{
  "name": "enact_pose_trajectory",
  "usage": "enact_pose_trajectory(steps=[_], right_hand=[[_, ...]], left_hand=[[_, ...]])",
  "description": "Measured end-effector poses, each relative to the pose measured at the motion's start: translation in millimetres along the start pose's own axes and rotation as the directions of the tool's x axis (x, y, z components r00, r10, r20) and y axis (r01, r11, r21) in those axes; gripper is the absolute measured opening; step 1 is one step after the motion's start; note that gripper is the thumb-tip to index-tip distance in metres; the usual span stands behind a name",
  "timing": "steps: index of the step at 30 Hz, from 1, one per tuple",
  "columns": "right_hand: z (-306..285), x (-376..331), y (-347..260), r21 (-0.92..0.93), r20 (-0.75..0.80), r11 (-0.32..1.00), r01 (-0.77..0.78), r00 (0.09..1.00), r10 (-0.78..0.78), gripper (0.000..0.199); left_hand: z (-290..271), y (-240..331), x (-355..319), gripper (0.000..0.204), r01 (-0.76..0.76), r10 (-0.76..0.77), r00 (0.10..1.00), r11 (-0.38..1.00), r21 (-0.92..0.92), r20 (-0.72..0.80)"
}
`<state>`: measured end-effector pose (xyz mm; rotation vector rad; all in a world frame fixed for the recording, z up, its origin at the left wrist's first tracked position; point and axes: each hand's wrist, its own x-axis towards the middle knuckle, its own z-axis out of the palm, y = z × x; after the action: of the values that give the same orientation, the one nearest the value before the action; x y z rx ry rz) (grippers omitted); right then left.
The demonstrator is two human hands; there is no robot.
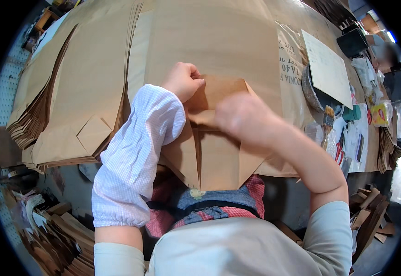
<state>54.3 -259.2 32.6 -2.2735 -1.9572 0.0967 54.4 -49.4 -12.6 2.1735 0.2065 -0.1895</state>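
Your paper bag (223,158) stretches flat ahead over the desk (372,154), its near end overhanging the edge. Your left hand's (181,83) fingers pinch its flap (223,89); your right hand (243,118) is too blurred to tell. Stacked bags (85,87) crowd the left.

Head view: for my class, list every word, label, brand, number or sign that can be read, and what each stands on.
Printed tan sheet: dark capitals and digits, partly legible; wording not copied here.
Yellow packet: red marking, too small to read reliably.
Pale flat board: any marks too faint to read.
Brown paper bag: no lettering visible.
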Motion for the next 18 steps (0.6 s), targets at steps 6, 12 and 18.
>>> enact_pose_trajectory(steps=[6,12,18], right_hand=[[21.0,-37.4,-46.6,-0.234,0.144,0.942,-0.240,0.950,0.277,0.025],[-13.7,5.7,-23.3,-0.244,0.725,0.912,-0.329,0.563,0.397,0.035],[8.4,-3.5,-17.0,-0.345,0.703,0.843,-0.412,0.482,0.523,0.059]], left_hand=[[21.5,8.4,-27.9,0.013,-0.391,0.663,0.730,0.604,0.695,-0.165],[70.9,51.4,-77.6,0.012,-0.357,-0.020,0.898,0.548,0.756,0.439],[70.8,24.8,-89.8,0.017,-0.079,-0.272,0.954,0.185,0.979,0.128]])
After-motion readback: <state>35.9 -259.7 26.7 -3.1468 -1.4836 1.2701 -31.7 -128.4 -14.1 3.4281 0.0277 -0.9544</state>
